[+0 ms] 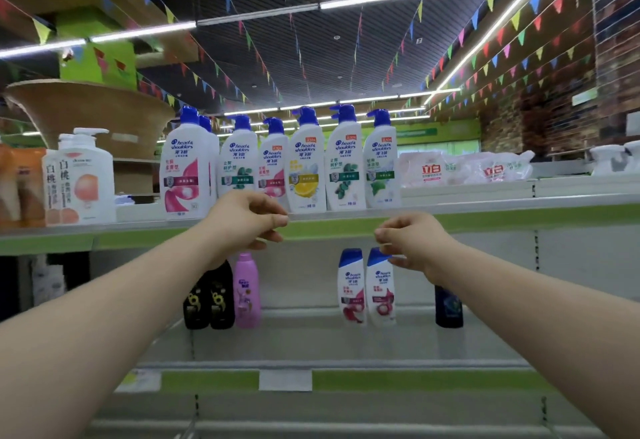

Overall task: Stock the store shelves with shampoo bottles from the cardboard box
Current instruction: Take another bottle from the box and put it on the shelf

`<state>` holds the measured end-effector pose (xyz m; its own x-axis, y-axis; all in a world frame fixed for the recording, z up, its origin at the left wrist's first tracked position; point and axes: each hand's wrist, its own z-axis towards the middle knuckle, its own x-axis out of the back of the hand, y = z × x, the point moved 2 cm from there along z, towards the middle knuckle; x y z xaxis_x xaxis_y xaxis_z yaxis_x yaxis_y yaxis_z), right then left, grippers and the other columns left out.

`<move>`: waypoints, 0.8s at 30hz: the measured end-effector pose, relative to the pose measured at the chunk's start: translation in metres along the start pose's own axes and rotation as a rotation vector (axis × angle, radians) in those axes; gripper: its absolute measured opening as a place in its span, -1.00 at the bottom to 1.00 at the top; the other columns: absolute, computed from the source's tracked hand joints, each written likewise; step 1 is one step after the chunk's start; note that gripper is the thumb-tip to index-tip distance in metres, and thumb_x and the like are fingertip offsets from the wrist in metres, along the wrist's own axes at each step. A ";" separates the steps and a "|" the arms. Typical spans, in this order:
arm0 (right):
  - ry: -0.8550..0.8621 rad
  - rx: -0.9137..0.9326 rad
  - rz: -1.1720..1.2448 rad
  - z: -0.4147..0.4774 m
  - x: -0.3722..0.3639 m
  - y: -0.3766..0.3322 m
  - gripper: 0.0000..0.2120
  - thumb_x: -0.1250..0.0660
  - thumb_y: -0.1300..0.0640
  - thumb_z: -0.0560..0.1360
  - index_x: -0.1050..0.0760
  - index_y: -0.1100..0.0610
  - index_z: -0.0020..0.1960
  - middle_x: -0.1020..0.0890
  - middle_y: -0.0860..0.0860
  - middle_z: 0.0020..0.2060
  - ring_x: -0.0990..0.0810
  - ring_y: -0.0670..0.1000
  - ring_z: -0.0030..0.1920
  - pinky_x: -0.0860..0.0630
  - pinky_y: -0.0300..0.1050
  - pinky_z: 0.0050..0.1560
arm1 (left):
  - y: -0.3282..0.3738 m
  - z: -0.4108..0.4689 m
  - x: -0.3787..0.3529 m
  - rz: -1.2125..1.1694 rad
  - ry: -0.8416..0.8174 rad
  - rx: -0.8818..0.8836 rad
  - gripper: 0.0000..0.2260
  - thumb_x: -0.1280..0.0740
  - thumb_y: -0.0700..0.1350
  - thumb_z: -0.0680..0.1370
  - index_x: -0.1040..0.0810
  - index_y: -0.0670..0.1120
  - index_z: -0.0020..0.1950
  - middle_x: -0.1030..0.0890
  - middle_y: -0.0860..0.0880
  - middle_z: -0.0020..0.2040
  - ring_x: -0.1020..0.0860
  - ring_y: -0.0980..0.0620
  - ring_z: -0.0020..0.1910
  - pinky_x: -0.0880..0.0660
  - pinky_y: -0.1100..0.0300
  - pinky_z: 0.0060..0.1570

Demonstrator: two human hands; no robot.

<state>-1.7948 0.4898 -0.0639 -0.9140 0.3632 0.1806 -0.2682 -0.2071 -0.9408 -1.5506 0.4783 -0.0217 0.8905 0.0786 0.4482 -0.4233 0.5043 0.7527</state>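
Several white pump bottles of shampoo with blue heads stand in a row on the top shelf. My left hand hovers at the shelf's front edge below the pink-labelled bottles, fingers curled, holding nothing. My right hand hangs just under the shelf edge, fingers loosely curled and empty, in front of two small white shampoo bottles on the middle shelf. The cardboard box is not in view.
Two black bottles and a pink bottle stand on the middle shelf at left, a dark blue bottle at right. White peach-labelled pump bottles stand top left; bagged goods lie top right.
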 end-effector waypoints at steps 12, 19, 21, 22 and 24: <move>0.110 -0.006 -0.039 -0.057 -0.020 -0.019 -0.97 -0.35 0.21 0.51 -0.55 0.16 -0.10 -0.63 0.08 -0.15 -0.58 -0.02 -0.23 -0.58 -0.11 -0.13 | -0.029 -0.038 0.035 -0.063 -0.098 -0.015 -0.93 -0.42 -0.19 0.48 -0.61 -0.16 -0.06 -0.69 -0.06 -0.21 -0.66 0.10 -0.34 -0.60 0.11 -0.17; 0.055 -0.168 -0.077 -0.108 -0.060 0.017 -0.93 -0.39 0.17 0.48 -0.52 0.14 -0.07 -0.61 0.05 -0.19 -0.57 0.01 -0.22 -0.52 -0.16 -0.25 | -0.089 -0.069 0.035 -0.122 -0.142 0.090 -0.99 -0.40 -0.20 0.50 -0.61 -0.11 -0.10 -0.68 -0.04 -0.24 -0.65 0.12 -0.40 -0.57 0.26 -0.43; 0.050 -0.222 -0.098 -0.121 -0.063 0.033 -0.86 -0.42 0.18 0.46 -0.50 0.13 -0.02 -0.60 0.05 -0.14 -0.57 -0.01 -0.18 -0.52 -0.17 -0.24 | -0.109 -0.078 0.025 -0.142 -0.172 0.117 -0.96 -0.37 -0.22 0.52 -0.59 -0.10 -0.08 -0.67 -0.04 -0.23 -0.64 0.14 -0.42 -0.56 0.24 -0.39; 0.046 -0.256 -0.118 -0.130 -0.065 0.043 -0.84 -0.44 0.19 0.45 -0.50 0.13 -0.02 -0.60 0.05 -0.12 -0.58 -0.03 -0.16 -0.53 -0.18 -0.24 | -0.121 -0.085 0.017 -0.169 -0.197 0.140 -0.95 -0.36 -0.24 0.52 -0.58 -0.11 -0.07 -0.66 -0.05 -0.23 -0.63 0.16 -0.43 -0.55 0.26 -0.41; 0.037 -0.313 -0.140 -0.145 -0.067 0.063 -0.84 -0.47 0.20 0.42 -0.50 0.13 -0.09 -0.60 0.02 -0.15 -0.58 -0.06 -0.17 -0.54 -0.19 -0.24 | -0.143 -0.097 0.002 -0.201 -0.241 0.180 -0.93 -0.36 -0.25 0.52 -0.56 -0.09 -0.06 -0.64 -0.06 -0.22 -0.63 0.17 -0.44 -0.54 0.31 -0.42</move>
<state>-1.7066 0.5844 -0.1767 -0.8619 0.4020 0.3090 -0.2784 0.1341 -0.9511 -1.4720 0.4900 -0.1758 0.9030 -0.2222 0.3677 -0.2858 0.3283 0.9003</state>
